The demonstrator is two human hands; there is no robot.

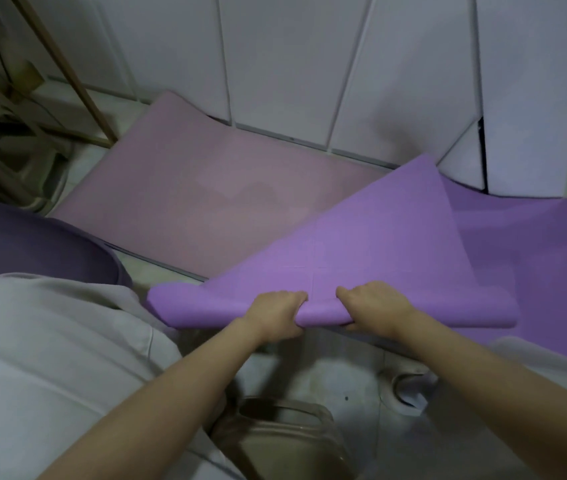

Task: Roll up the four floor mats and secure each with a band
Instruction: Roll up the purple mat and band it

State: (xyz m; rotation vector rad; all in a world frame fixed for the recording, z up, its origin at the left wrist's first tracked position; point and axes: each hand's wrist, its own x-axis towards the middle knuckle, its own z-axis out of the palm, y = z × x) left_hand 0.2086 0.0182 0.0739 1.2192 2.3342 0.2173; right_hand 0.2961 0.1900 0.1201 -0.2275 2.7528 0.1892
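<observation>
A bright purple mat [361, 237] lies across the floor in front of me, its near edge curled over into the start of a roll. My left hand [275, 315] grips that curled edge left of centre, fingers wrapped round it. My right hand [372, 308] grips the same edge just to the right, a small gap between the two hands. Under the purple mat's far end lies a flat pink mat [185, 188]. A second purple mat [524, 258] lies flat at the right. A dark purple mat [22, 244] shows at the left edge. No band is visible.
White cabinet doors [296, 64] run along the back. A wooden frame and a stool [15, 143] stand at the far left. My knees in light trousers [50, 358] fill the lower left. A slipper [275, 441] and a floor drain [406, 386] lie on the tiles below my hands.
</observation>
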